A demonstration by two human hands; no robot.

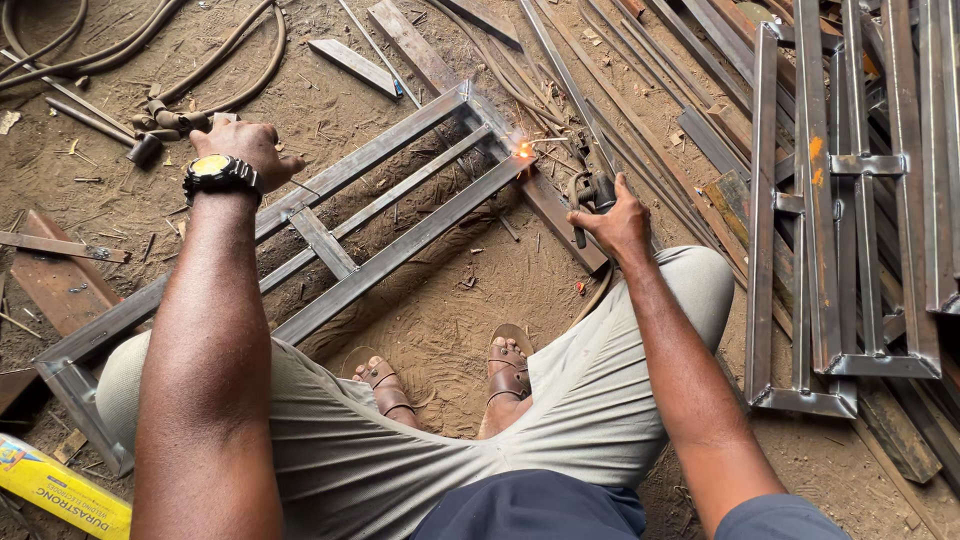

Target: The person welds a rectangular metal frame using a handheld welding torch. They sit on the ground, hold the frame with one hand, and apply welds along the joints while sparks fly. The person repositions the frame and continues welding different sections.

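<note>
The person squats over a long steel frame (330,235) that lies slantwise on the dirt floor (450,310), running from the lower left of the frame up toward the upper middle. The right hand (618,222), right of centre, has its fingers wrapped tight round a welding electrode holder (590,192), whose thin rod (548,142) reaches left to the frame's upper corner, where a small orange glow with sparks (523,150) sits on the joint. The left hand (248,148), in the upper left with a dark wristwatch (219,175) on the wrist, rests palm down at the frame's far rail, fingers curled; whether they clasp anything I cannot tell. Beyond that hand a hammer (110,130) and dark hoses (180,60) lie on the ground. Sandalled feet (450,385) show between the knees, just below the frame. Along the right side, more welded frames (840,230) and loose steel strips lie stacked, well apart from the work. A yellow box (60,490) pokes in at the lower left corner.
</note>
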